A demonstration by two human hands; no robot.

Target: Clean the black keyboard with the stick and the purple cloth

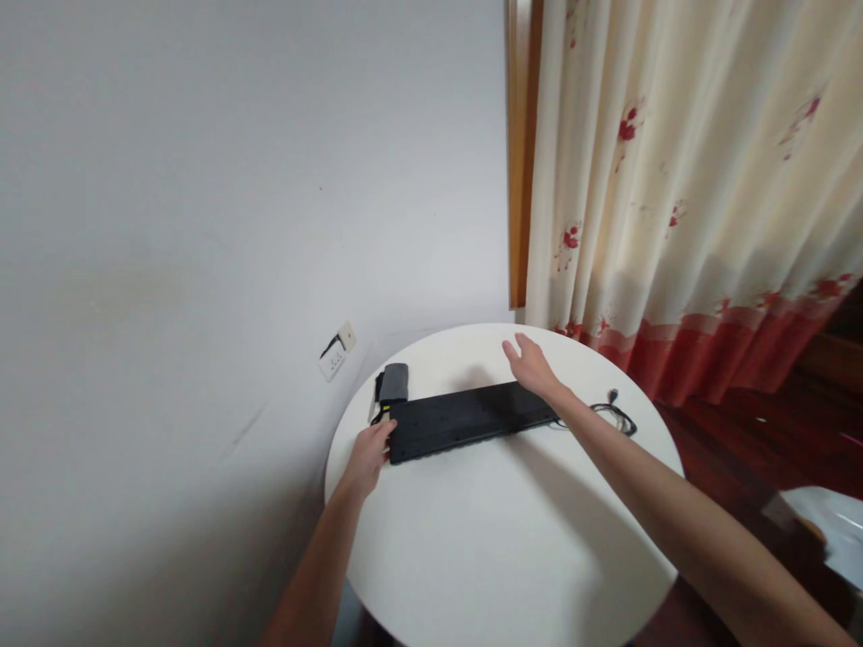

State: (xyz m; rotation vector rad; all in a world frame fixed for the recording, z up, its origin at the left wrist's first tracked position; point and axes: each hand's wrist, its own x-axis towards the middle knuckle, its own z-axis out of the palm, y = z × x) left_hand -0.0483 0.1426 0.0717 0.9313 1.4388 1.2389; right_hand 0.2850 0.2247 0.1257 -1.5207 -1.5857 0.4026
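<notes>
Round the white desk (445, 530) we go: a wooden frame (519, 180) is rising at twelve o'clock, a cream curtain (694, 198) is hanging at one, flaunting red! A grey pouch (395, 383) is lying at ten, wall sockets (332, 363) sitting beyond; at three, a white seat-like piece (832, 526) is peeking in.

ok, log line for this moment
left hand: grips black keyboard, left end | right hand: open over right end, contact unclear | cable: on white table

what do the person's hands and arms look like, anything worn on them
Both the left hand and right hand are ungloved, with no rings, watch or bracelet visible. The left forearm and right forearm are slim and bare, with no sleeve in view. Fingernails are too small to make out.
</notes>
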